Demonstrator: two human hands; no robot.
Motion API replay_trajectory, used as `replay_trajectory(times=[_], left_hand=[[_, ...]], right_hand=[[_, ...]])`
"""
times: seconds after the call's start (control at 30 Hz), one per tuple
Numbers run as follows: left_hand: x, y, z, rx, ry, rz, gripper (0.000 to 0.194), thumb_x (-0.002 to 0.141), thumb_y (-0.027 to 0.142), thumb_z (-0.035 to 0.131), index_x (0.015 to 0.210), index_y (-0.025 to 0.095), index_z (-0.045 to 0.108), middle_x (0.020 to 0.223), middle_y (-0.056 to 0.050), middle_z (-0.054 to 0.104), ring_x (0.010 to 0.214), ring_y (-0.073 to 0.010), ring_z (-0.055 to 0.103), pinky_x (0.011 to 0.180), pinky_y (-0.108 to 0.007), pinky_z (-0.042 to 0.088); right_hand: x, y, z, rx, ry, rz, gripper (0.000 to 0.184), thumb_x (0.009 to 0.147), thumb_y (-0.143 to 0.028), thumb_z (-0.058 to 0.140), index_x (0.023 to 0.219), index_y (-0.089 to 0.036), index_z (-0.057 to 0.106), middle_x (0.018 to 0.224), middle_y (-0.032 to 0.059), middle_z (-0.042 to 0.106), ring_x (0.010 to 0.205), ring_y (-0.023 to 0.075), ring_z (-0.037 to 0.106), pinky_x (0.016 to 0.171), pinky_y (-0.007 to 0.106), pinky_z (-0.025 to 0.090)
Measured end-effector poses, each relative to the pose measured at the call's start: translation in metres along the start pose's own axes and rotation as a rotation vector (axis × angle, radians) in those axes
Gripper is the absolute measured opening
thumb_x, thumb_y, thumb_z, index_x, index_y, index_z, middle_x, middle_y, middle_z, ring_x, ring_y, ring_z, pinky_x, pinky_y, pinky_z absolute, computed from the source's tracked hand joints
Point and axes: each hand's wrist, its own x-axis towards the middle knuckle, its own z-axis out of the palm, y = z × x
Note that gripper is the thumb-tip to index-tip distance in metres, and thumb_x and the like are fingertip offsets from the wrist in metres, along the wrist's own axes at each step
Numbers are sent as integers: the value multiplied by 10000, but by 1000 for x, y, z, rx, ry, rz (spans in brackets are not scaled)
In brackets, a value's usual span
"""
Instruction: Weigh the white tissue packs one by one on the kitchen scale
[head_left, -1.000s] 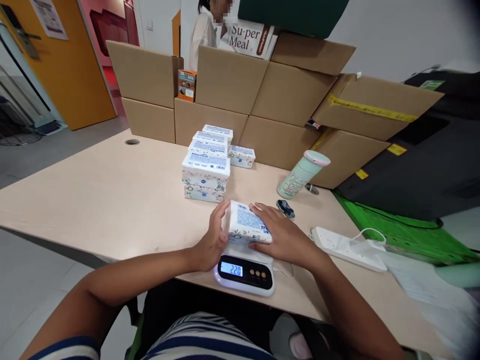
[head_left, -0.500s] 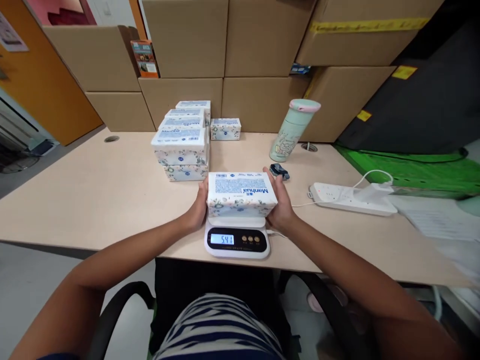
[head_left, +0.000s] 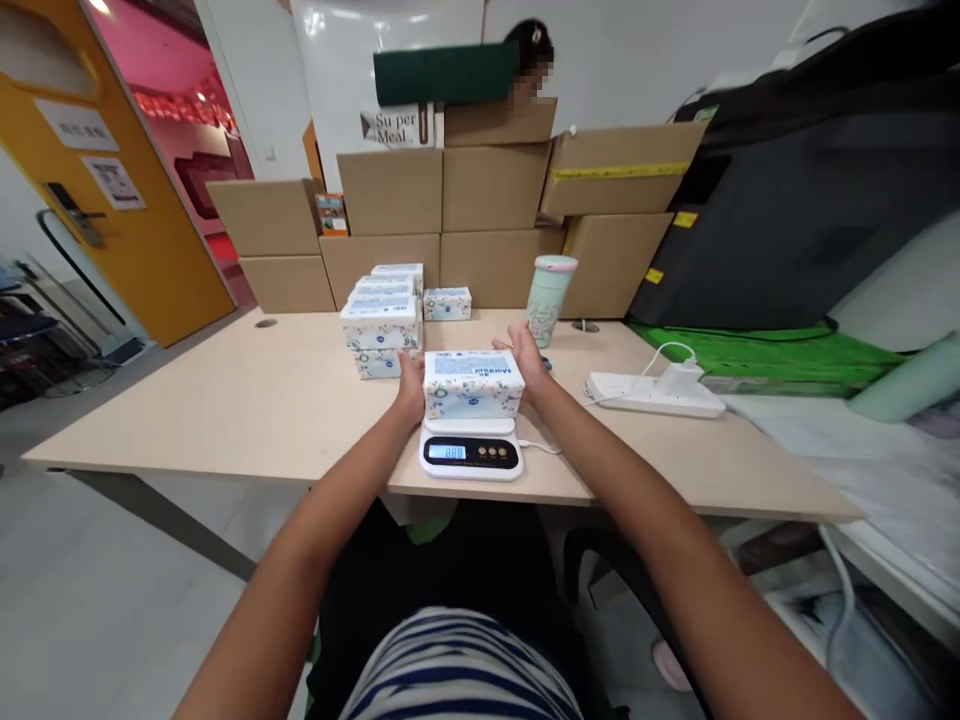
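Note:
A white floral pack of tissues [head_left: 474, 385], marked "Manhua", rests on or just above the platform of a white kitchen scale [head_left: 471, 470]. My left hand [head_left: 411, 388] is at the pack's left side, thumb raised, and my right hand [head_left: 528, 362] is at its right side, fingers reaching past the far corner. They hold the pack between them; some fingers are hidden. The scale's display is lit, its digits smeared. Behind my left hand stands a stack of similar tissue packs [head_left: 382, 335], with a single small pack [head_left: 448, 304] beside it.
A mint tumbler [head_left: 549, 300] stands beyond my right hand, partly hiding a small dark object [head_left: 546, 364]. Right of it lies a white power strip [head_left: 652, 394]. Cardboard boxes [head_left: 495, 268] line the table's far edge. A person's head [head_left: 531, 50] shows behind them.
The view has tilted up, bringing the wall and a person behind the boxes into sight. Both hands remain beside the tissue pack. The scale's display has changed from 541 to blurred digits.

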Motion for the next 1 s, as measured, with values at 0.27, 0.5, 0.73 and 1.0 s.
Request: replay_trajectory(times=[0.27, 0.5, 0.73, 1.0], left_hand=[[-18, 0, -2, 90, 245, 34, 864, 1059, 757, 84, 1201, 183, 713, 1153, -151, 839, 1207, -335, 776, 1135, -490, 570], [-35, 8, 12, -87, 76, -33, 859, 1059, 752, 128, 1498, 188, 605, 1227, -162, 829, 1163, -372, 795, 1124, -561, 571], [-35, 3, 4, -63, -19, -107, 850, 1077, 713, 145, 1591, 171, 551, 1320, -165, 798, 1188, -368, 788, 1152, -551, 553], [-30, 6, -3, 31, 21, -107, 905, 1055, 760, 134, 1581, 156, 555, 1318, -181, 795, 1253, -379, 758, 1191, -583, 514]], right_hand=[[-19, 16, 14, 463, -4, 70, 821, 1034, -759, 307, 1735, -338, 221, 1594, 111, 610, 1323, 322, 701, 1092, 596, 577], [-25, 16, 21, 436, 62, 67, 796, 1037, -755, 295, 1699, -314, 327, 1584, 127, 614, 1328, 327, 700, 1060, 578, 609], [-27, 16, 23, 411, 29, 44, 752, 1049, -738, 283, 1597, -266, 490, 1546, 142, 642, 1318, 320, 706, 1053, 551, 617], [-16, 9, 8, 303, -170, 86, 736, 1068, -723, 287, 1362, -176, 682, 1222, 153, 816, 1173, 320, 777, 1050, 522, 615]])
